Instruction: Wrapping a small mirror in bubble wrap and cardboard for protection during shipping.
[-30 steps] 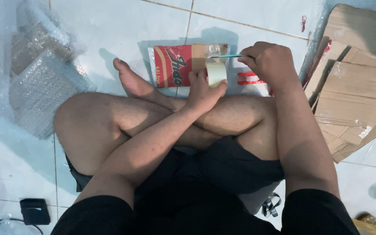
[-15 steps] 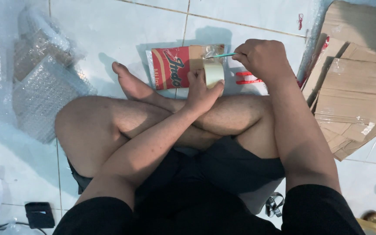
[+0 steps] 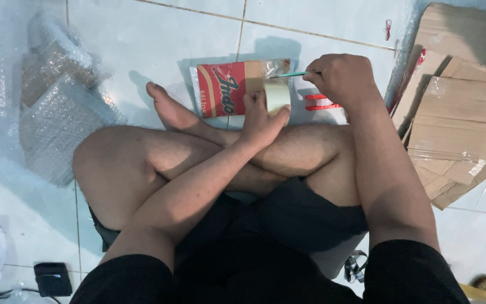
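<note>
Pale tiled floor [image 3: 158, 34], person seated cross-legged. Left hand [image 3: 260, 115] closed around a tape roll [image 3: 277, 95], held just over the near edge of a red packet [image 3: 226, 87]. Right hand [image 3: 341, 79], right of the packet, pinches a thin green-handled tool [image 3: 291, 74]. Flattened cardboard [image 3: 462, 101] farther right; bubble wrap [image 3: 52, 124] well left.

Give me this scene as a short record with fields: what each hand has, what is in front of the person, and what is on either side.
Left hand: holds a roll of clear tape upright above the crossed legs
Right hand: fingers pinch a thin green-handled tool, its tip pointing toward the roll
In front: red and tan packet flat on the tiled floor; red scissors handles beside it, partly hidden
Left side: bubble-wrapped bundles
Right side: flattened cardboard
Near left corner: small black device with cable
</note>
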